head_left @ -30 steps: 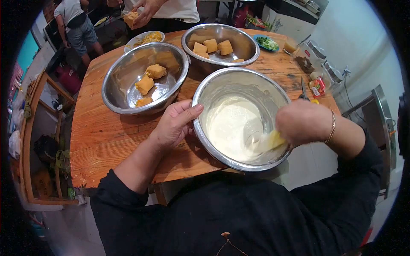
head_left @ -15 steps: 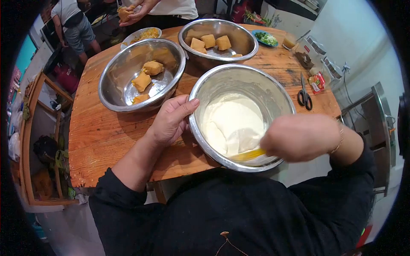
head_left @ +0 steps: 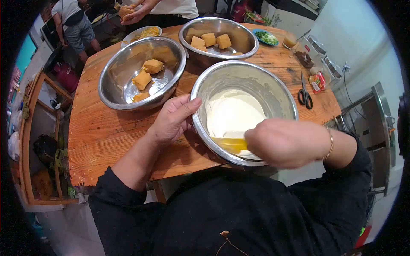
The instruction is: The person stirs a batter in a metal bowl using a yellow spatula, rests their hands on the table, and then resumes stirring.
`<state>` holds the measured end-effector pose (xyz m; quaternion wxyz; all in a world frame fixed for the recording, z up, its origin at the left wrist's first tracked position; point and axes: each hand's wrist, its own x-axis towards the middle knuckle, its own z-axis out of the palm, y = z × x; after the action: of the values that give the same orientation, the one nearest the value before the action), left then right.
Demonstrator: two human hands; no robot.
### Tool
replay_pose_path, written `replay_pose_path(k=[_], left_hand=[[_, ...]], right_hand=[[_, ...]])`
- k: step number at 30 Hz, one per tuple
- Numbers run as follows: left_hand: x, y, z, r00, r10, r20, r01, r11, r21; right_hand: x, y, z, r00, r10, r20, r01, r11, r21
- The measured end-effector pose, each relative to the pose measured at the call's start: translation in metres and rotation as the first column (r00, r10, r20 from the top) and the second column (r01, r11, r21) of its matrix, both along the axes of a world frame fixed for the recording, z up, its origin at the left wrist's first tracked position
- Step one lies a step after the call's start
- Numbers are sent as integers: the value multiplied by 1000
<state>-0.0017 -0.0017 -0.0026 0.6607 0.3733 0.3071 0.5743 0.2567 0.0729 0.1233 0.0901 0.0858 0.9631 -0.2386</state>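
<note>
A steel bowl [head_left: 285, 96] of thick, creamy white batter [head_left: 235, 113] stands at the table's near edge. My left hand [head_left: 176, 118] grips its left rim, thumb over the edge and fingers against the outside. Inside the bowl's near side, my right hand [head_left: 282, 143] is closed around a yellow spatula [head_left: 232, 144], slightly blurred by motion. The spatula points left along the near wall, and its far end lies by the rim. Batter smears coat the inner wall.
Two steel bowls [head_left: 106, 81] [head_left: 256, 45] hold tofu-like orange blocks [head_left: 142, 80]. Behind are a plate of shredded food [head_left: 147, 32] and chopped greens [head_left: 267, 37]. Scissors [head_left: 304, 96] and a red packet [head_left: 317, 82] lie right. Across the table, another person's hands [head_left: 136, 13] hold an orange piece.
My right hand has swept the spatula leftward along the bowl's near side. The bowl has shifted slightly, with my left hand still on its rim.
</note>
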Motion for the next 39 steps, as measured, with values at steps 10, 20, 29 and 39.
replay_pose_path(k=[10,20,29,39], left_hand=[[-5,-5,0,995,-67,-79,67,998,-3],[-3,-3,3,996,-16,-85,10,998,-63],[-6,0,3,997,15,-81,-19,998,-53],[-18,6,7,997,59,-50,-62,996,-64]], right_hand=[[-39,18,9,770,-412,487,464,886,16],[-48,20,-18,804,-482,348,506,862,25],[-42,11,-15,903,-408,134,395,912,114],[-23,48,36,939,-320,129,178,770,613]])
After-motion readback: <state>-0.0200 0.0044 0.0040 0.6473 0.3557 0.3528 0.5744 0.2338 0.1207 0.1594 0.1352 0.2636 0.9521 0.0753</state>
